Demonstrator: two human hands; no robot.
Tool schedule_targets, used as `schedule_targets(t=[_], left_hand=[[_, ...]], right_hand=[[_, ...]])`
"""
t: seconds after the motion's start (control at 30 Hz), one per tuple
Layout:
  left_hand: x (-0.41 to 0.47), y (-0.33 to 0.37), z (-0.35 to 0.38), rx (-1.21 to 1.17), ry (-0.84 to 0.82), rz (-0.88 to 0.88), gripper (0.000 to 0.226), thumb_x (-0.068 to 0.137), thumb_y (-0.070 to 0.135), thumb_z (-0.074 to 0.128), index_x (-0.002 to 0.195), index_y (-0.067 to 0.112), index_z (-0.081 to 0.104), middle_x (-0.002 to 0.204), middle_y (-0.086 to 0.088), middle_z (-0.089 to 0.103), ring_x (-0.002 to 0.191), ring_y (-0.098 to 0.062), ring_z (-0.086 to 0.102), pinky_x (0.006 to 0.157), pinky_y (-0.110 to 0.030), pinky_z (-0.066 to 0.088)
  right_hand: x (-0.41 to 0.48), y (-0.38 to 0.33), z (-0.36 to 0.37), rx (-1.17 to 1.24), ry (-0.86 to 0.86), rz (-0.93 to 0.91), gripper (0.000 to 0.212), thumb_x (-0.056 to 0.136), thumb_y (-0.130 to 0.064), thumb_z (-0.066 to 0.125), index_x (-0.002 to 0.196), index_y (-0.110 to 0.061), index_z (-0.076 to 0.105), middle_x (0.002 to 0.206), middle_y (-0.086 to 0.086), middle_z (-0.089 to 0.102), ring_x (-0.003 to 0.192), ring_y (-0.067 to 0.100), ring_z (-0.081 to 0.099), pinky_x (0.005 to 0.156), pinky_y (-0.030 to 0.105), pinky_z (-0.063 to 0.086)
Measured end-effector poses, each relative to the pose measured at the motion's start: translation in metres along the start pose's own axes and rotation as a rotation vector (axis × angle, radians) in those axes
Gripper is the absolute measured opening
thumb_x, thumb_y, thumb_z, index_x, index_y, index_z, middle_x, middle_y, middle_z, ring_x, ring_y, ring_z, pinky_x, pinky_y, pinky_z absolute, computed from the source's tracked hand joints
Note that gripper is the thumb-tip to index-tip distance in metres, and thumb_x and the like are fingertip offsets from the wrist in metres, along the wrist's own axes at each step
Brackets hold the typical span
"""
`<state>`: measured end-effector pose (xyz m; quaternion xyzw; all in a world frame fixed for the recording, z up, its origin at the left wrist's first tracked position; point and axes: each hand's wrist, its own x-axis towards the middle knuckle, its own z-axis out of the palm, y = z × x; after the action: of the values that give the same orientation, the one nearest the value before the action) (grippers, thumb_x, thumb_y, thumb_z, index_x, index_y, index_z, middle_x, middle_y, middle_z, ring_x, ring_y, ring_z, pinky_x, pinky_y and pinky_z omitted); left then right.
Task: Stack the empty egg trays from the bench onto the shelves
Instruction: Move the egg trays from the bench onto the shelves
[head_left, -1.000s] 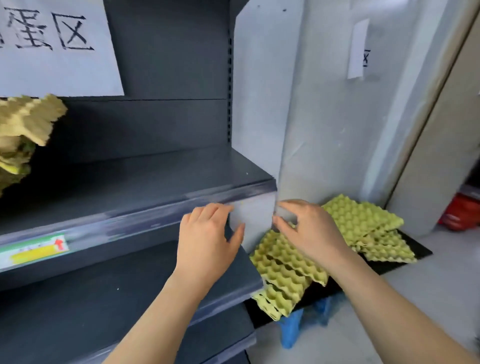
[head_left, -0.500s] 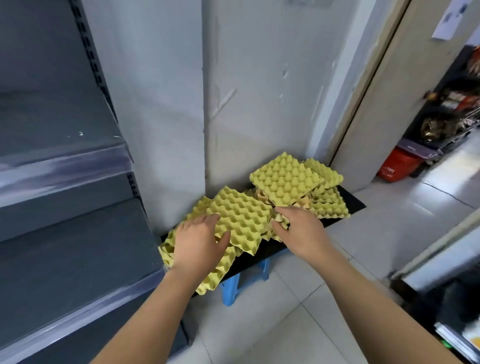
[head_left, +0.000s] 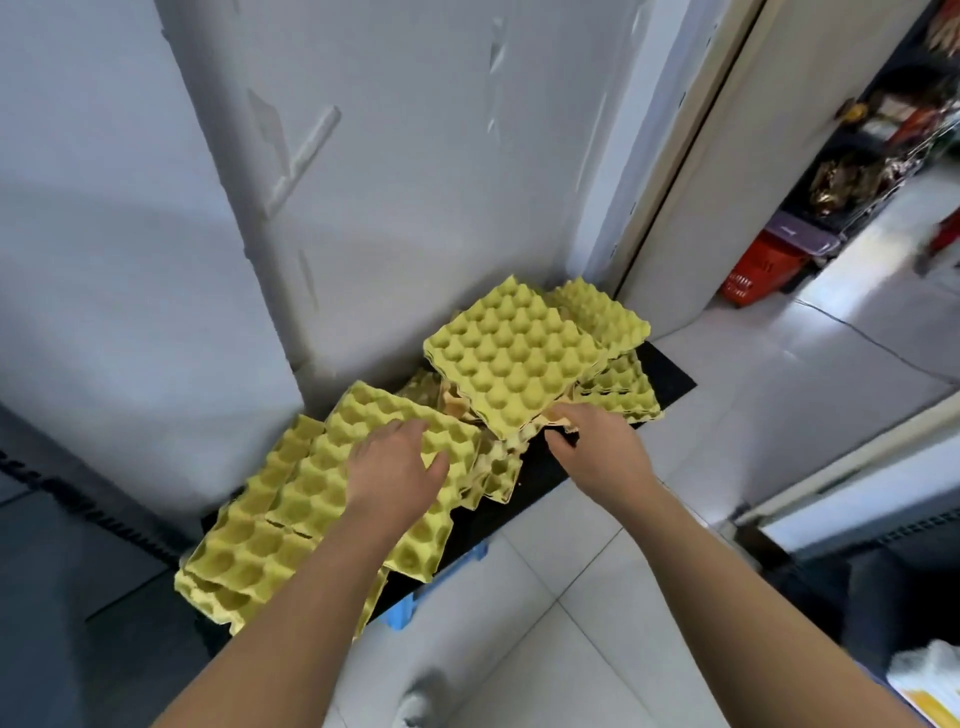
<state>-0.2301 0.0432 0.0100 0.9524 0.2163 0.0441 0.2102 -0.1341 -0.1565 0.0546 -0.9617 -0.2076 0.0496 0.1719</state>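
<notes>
Several yellow egg trays lie in loose piles on a black bench (head_left: 669, 375). My left hand (head_left: 396, 470) lies flat on the top tray of the near pile (head_left: 311, 483), fingers spread, thumb out to the right. My right hand (head_left: 597, 448) pinches the near corner of the raised far tray stack (head_left: 514, 358), fingers at its edge and thumb beneath. Crumpled brownish trays (head_left: 493, 457) sit between the two piles. The dark grey shelf unit (head_left: 57, 566) shows only at the lower left.
The bench rests on a blue plastic stool (head_left: 415, 603) against a white wall panel (head_left: 363, 182). A red basket (head_left: 756, 267) stands in the doorway at the right. Pale floor tiles (head_left: 571, 597) lie in front of the bench.
My view has swung from the shelves down to the bench. Both hands left the shelf edge and came down onto the trays, left on the near pile, right at the far stack's corner.
</notes>
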Motion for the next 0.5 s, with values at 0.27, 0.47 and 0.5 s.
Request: schedule_targets(t=[0.27,0.47,0.5], left_hand=[[0.097,0.057,0.06,-0.169,-0.165,-0.128,0.053,0.093,0.044,0.056,0.138,0.02,0.046,0.134,-0.001,0.054,0.123,-0.021,0.05,0.099,-0.036,0.043],[0.158,0.086,0.127,-0.277,-0.252,-0.329,0.062,0.091,0.046,0.06,0.141,0.015,0.041,0.139,-0.006,0.049,0.122,-0.025,0.052,0.093,-0.036,0.044],[0.166,0.089,0.138,-0.294,-0.272,-0.37,0.067,0.09,0.047,0.06,0.144,0.014,0.037,0.141,-0.007,0.047,0.123,-0.026,0.051,0.093,-0.037,0.044]], right_hand=[[0.103,0.079,0.006,0.025,-0.027,0.042,0.045,0.091,-0.035,0.057,0.133,-0.019,0.053,0.122,0.001,0.061,0.108,0.02,0.057,0.084,0.032,0.048],[0.192,0.144,0.02,-0.016,-0.139,-0.013,0.055,0.094,-0.035,0.055,0.143,-0.015,0.041,0.143,0.005,0.045,0.129,0.023,0.044,0.102,0.035,0.039],[0.206,0.154,0.023,-0.02,-0.165,-0.021,0.056,0.094,-0.035,0.054,0.144,-0.015,0.039,0.145,0.006,0.042,0.131,0.024,0.041,0.103,0.036,0.038]])
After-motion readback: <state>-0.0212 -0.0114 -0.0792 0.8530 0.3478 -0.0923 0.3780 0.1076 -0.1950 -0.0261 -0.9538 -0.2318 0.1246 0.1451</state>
